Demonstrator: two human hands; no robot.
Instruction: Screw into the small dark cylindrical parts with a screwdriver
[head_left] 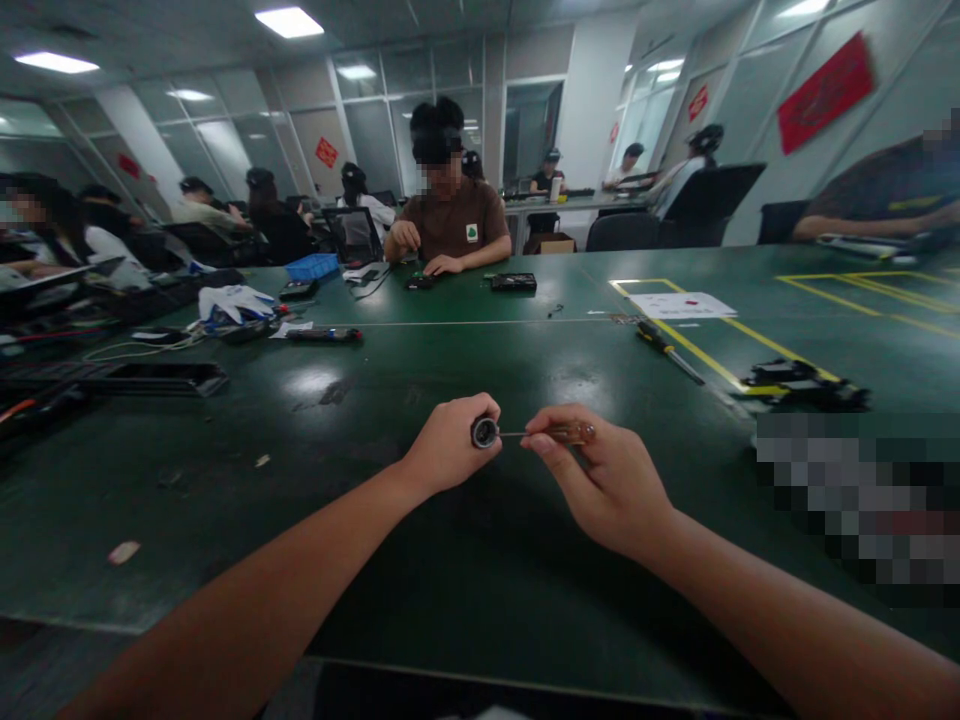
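My left hand [452, 440] is closed around a small dark cylindrical part [484, 432], whose round, hollow-looking end faces me. Between thumb and fingers, my right hand [607, 475] grips a screwdriver [570, 433] with a translucent amber-brown handle. Its thin metal shaft points left and meets the side of the cylindrical part; whether the tip sits in a screw or hole cannot be made out. Both hands are held above the green table [420, 570], near its front edge.
Right of my hands lie a yellow-and-black screwdriver [667, 350], a white paper [682, 305] and black parts [802, 385]. White gloves [236, 305], a black tray-like frame [165, 378] and cables are at left. Across the table sits a person [450, 215] handling small parts near a blue basket [312, 267].
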